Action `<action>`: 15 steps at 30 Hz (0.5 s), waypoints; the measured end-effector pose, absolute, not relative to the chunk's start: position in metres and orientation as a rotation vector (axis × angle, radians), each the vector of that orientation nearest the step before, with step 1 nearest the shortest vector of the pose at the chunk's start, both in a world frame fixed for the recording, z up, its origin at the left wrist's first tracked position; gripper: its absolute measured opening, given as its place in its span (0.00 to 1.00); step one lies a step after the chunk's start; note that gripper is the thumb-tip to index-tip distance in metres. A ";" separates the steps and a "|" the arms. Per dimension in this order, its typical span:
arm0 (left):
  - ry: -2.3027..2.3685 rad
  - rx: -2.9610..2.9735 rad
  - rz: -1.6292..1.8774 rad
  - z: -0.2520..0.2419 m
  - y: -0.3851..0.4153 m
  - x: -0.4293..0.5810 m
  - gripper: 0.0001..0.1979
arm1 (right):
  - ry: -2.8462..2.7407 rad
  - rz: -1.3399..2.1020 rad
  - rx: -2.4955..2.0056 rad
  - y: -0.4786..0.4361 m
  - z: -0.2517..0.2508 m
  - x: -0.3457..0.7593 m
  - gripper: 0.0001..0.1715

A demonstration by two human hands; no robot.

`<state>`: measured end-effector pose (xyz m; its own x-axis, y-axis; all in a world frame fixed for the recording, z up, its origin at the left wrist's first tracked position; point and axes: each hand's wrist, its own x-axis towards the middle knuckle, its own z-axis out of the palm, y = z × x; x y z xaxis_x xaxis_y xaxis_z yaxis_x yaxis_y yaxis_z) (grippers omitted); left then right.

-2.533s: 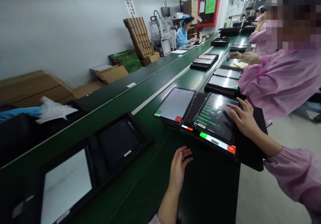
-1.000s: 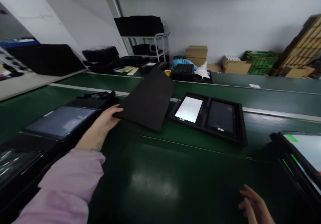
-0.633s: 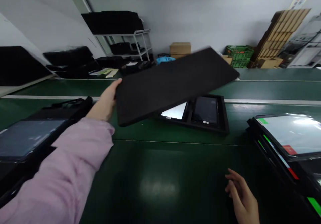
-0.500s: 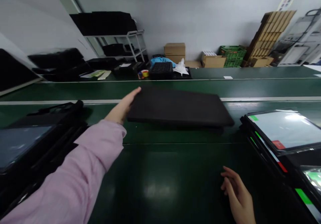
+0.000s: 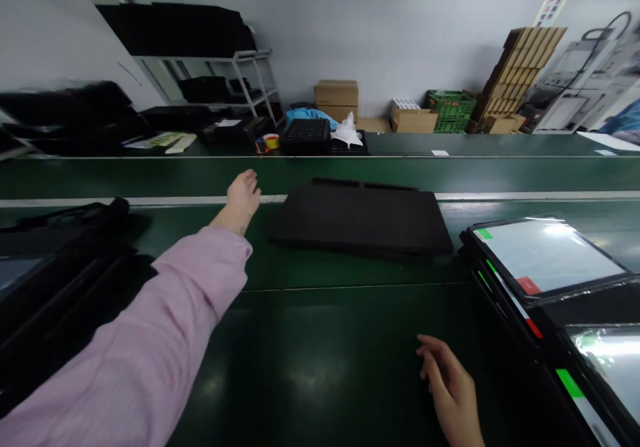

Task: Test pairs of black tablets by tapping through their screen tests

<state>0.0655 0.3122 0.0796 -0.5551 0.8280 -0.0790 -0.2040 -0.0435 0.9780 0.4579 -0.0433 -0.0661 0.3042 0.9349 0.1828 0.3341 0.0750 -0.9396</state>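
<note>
A flat black case, folded shut, lies on the green work surface in front of me. My left hand, in a pink sleeve, is stretched out just left of the case, fingers loosely extended and holding nothing. A gap shows between hand and case. Low on the right, my right hand hovers over the surface with its fingers lightly curled and apart, nothing in it. It is nearest to a stack of black cases with clear windows, which carry green and red labels.
More black cases are piled at the left. Behind a pale rail runs a further green strip with black trays, a tape roll and papers. Cardboard boxes, green crates and a rack stand by the wall.
My left hand has let go of the black case, which now rests on the surface. The view has swung a little to the right. My right hand keeps its curled pose.
</note>
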 end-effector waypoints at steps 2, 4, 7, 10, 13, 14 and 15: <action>1.487 0.662 1.762 0.082 0.296 0.060 0.12 | -1.298 0.690 -1.455 -0.044 -0.062 0.455 0.20; 1.513 0.658 1.796 0.083 0.266 0.051 0.04 | -1.381 0.707 -1.423 -0.038 -0.058 0.451 0.17; 1.604 0.681 1.870 0.087 0.205 0.028 0.10 | -1.503 0.741 -1.359 -0.005 -0.054 0.443 0.16; 1.808 0.682 1.988 0.100 0.133 -0.008 0.12 | -1.609 0.775 -1.297 0.055 -0.053 0.434 0.21; 2.348 0.667 1.943 0.121 0.056 -0.054 0.12 | -1.664 0.790 -1.270 0.116 -0.053 0.415 0.28; 2.580 0.623 1.821 0.129 0.030 -0.070 0.11 | -1.671 0.791 -1.265 0.131 -0.052 0.407 0.30; 2.781 0.545 1.668 0.135 0.004 -0.085 0.11 | -1.678 0.794 -1.256 0.142 -0.050 0.400 0.32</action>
